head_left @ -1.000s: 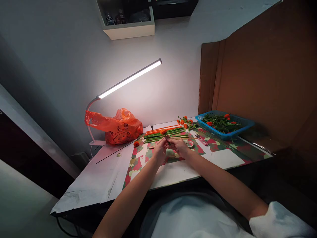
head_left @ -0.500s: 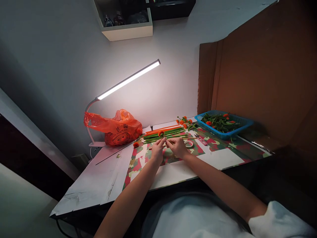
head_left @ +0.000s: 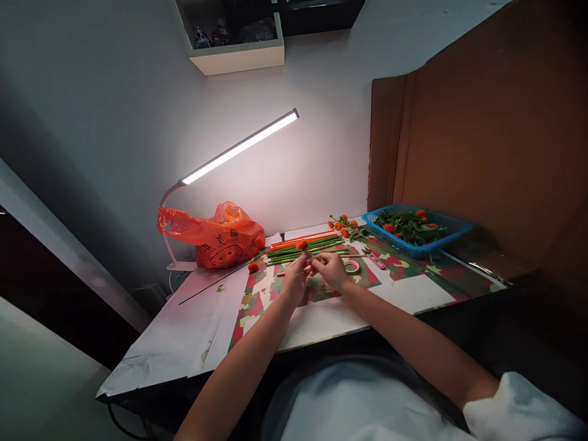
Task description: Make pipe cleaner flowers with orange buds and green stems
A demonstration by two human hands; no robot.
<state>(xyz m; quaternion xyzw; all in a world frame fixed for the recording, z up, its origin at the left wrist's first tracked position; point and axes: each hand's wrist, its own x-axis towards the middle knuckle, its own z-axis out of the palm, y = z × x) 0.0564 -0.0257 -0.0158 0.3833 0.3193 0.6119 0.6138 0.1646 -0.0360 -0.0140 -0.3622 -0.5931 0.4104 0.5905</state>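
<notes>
Nearest the counter's front edge, an orange flower [head_left: 302, 244] is held upright between the pinched fingers of the left hand [head_left: 296, 272] and right hand [head_left: 331, 269]. Just right of the flower, a tape roll [head_left: 351, 267] is seen, with pink-handled scissors [head_left: 376, 260] beyond it. Behind the flower, green stems [head_left: 316, 246] are laid out; farther right, a blue basket [head_left: 420, 250] is filled with leaves and blooms.

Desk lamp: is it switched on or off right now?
On. The lamp's bar glows bright white along its underside, and the wall behind it is lit up.
</notes>
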